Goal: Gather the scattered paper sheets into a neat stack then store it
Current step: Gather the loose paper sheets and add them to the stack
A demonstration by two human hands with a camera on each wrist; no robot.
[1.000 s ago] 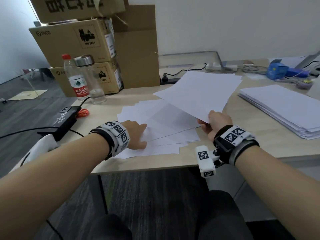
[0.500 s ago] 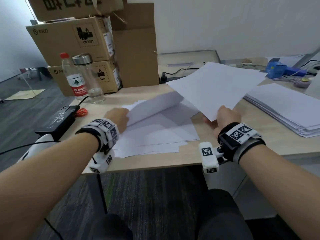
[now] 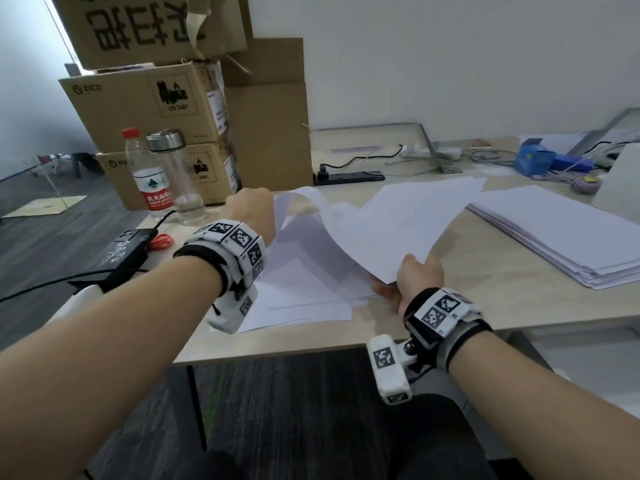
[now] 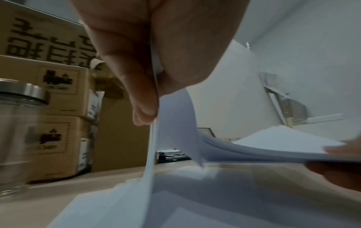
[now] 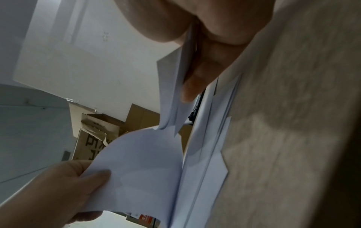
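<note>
left hand (image 3: 250, 211) grip pinches sheet (image 3: 304, 216), now lifted higher | right hand (image 3: 417, 277) grip still holds gathered sheets (image 3: 401, 220)

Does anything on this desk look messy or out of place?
Yes: the loose sheets near the desk's front edge lie fanned out, corners askew, unlike the tidy stack at right. One sheet bends sharply in the left hand, while the right hand holds a raised bundle.
</note>
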